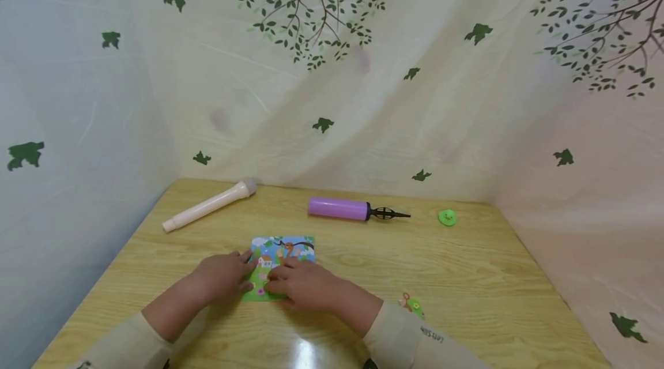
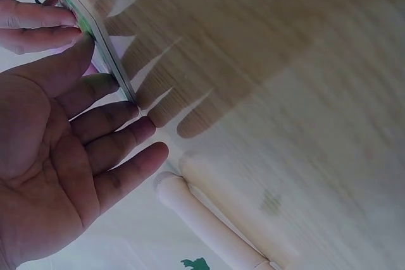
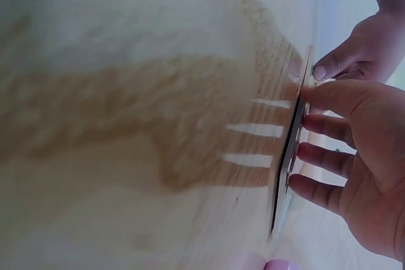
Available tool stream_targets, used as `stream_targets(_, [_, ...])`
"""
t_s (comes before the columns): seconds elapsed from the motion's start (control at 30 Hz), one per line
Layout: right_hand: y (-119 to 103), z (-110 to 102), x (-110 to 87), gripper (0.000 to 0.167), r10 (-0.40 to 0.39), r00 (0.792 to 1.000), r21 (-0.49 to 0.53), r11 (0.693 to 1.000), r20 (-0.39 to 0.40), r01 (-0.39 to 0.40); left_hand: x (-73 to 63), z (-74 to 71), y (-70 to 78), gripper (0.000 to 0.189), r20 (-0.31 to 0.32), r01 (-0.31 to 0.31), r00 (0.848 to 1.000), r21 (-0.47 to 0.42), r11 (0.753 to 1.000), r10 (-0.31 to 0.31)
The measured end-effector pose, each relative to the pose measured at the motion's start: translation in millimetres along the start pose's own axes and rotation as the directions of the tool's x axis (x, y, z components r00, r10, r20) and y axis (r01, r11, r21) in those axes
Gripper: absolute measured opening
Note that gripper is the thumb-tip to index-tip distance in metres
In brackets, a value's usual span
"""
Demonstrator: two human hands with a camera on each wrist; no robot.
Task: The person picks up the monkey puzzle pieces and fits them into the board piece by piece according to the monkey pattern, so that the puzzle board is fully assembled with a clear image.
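Note:
A square picture board (image 1: 303, 247), printed with sky, a small house and grass, lies flat on the table below the middle of the head view. My left hand (image 1: 224, 278) rests along its left side, fingers extended; the left wrist view shows the fingertips at the board's edge (image 2: 112, 61) and the palm facing the camera. On the board's face lie the fingertips of my right hand (image 1: 310, 285), covering part of the picture. The right wrist view shows the thumb and fingers touching the board (image 3: 286, 156) from above. Whether a loose piece is under them is hidden.
A small cut-out piece (image 1: 413, 304) with a yellow flower lies beside my right forearm. Behind the board are a pale pink microphone-shaped stick (image 1: 210, 206), a purple hand pump (image 1: 339, 208) with a black nozzle, and a round green duck-faced item (image 1: 447, 217). Patterned cloth surrounds the wooden table (image 1: 482, 288).

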State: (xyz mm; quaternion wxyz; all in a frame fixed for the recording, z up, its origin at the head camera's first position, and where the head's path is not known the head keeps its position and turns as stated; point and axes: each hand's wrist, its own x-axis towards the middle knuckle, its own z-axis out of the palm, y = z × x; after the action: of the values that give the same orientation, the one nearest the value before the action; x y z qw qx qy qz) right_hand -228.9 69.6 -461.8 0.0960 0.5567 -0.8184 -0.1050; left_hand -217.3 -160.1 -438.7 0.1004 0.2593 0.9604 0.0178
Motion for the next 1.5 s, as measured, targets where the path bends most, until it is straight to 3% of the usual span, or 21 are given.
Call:
stream_targets(0.2, [-3.3, -3.6, 0.6, 0.039, 0.015, 1.0, -0.018, 1.0, 0.002, -0.015, -0.6, -1.2, 1.2, 0.054, -0.011, -0.003, 1.0, 0.01, 1.0, 0.003])
stream_targets(0.47, [-11.6, -13.6, 1.7, 0.038, 0.071, 0.988, -0.086, 0.995, 0.139, -0.059, -0.9, -1.8, 1.9, 0.054, -0.011, -0.002, 1.0, 0.027, 1.0, 0.003])
stream_targets(0.57, [-10.2, -15.3, 0.1, 0.039, 0.075, 0.987, -0.034, 0.997, 0.142, -0.071, -0.9, -3.0, 2.2, 0.054, 0.001, 0.001, 1.0, 0.018, 1.0, -0.001])
stream_targets(0.73, [2.9, -19.1, -6.0, 0.041, 0.071, 0.995, 0.057, 0.996, 0.067, -0.075, -0.7, -5.2, 2.7, 0.055, 0.026, 0.01, 1.0, -0.006, 1.0, -0.01])
stream_targets(0.9, [25.6, -27.5, -21.4, 0.04, 0.146, 0.987, 0.173, 0.972, 0.073, -0.156, 0.2, -6.4, 2.3, 0.056, 0.051, 0.015, 0.999, -0.024, 1.0, -0.014])
stream_targets(1.07, [47.1, -36.4, -45.1, 0.034, 0.249, 0.952, 0.284, 0.913, 0.179, -0.292, 1.4, -5.8, 1.4, 0.056, 0.063, 0.018, 0.998, -0.026, 0.999, -0.016])
stream_targets(1.33, [62.3, -43.4, -85.9, 0.026, 0.341, 0.878, 0.346, 0.822, 0.336, -0.451, 0.4, -5.9, 2.0, 0.056, 0.058, 0.017, 0.998, -0.021, 1.0, -0.015])
stream_targets(1.43, [61.8, -44.6, -98.8, 0.025, 0.362, 0.845, 0.367, 0.781, 0.394, -0.506, 0.8, -5.3, 1.9, 0.057, 0.06, 0.019, 0.998, -0.018, 1.0, -0.018])
stream_targets(1.5, [60.0, -45.1, -106.6, 0.025, 0.377, 0.809, 0.379, 0.74, 0.45, -0.556, 1.1, -4.5, 1.7, 0.057, 0.061, 0.021, 0.998, -0.015, 1.0, -0.02])
